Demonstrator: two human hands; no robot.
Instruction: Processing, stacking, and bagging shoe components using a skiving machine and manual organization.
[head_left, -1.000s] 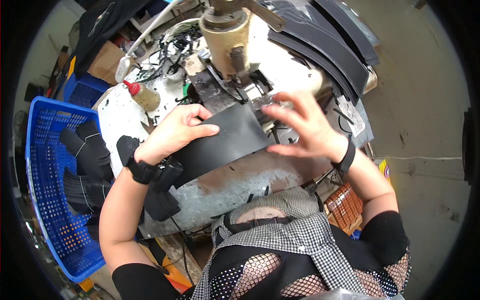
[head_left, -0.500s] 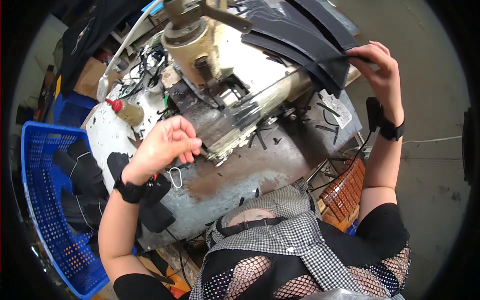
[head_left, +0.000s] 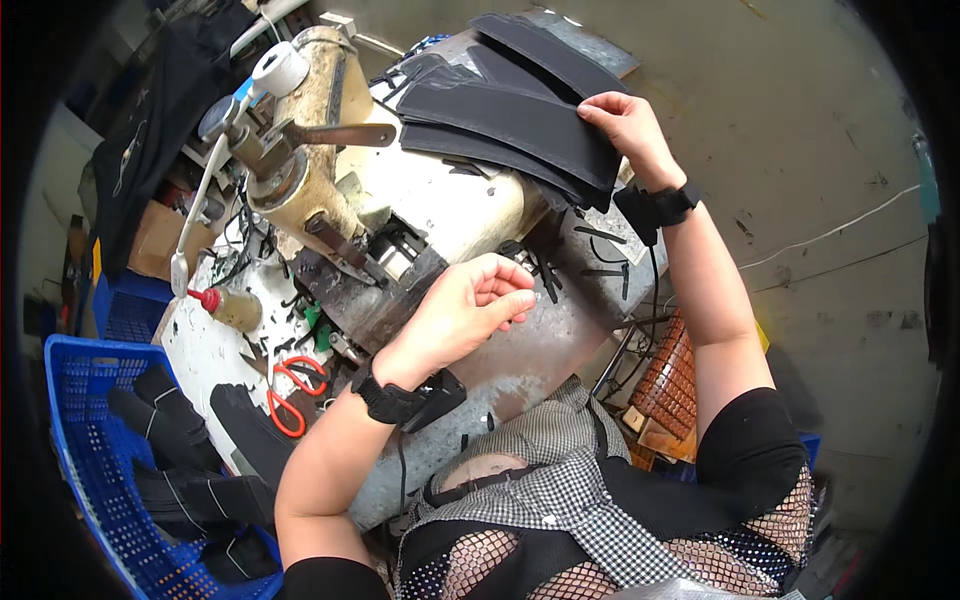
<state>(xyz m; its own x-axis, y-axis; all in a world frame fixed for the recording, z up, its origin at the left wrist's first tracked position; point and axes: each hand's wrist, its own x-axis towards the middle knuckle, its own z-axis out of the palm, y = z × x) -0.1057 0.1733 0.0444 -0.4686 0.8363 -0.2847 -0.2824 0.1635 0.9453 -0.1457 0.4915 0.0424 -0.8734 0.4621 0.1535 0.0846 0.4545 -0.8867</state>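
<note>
Head cam: person's R hand (head_left: 630, 130) is at far R end of the stack of black panels (head_left: 510, 115), thumb & index fingers pinching the top panel's edge; stack lies on far R part of tabletop (head_left: 545, 350). L hand (head_left: 455, 310) hovers nr the machine (head_left: 310, 200), fingers loosely curled, nothing visible in grip. Orange-handled scissors (head_left: 276, 376) & red-capped bottle (head_left: 238, 311) sit to L; blue crate (head_left: 110, 346) w/ black bundles (head_left: 165, 420) far L.

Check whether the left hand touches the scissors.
Apart. The head view shows the scissors lying left of the left hand, with a plain gap between.
</note>
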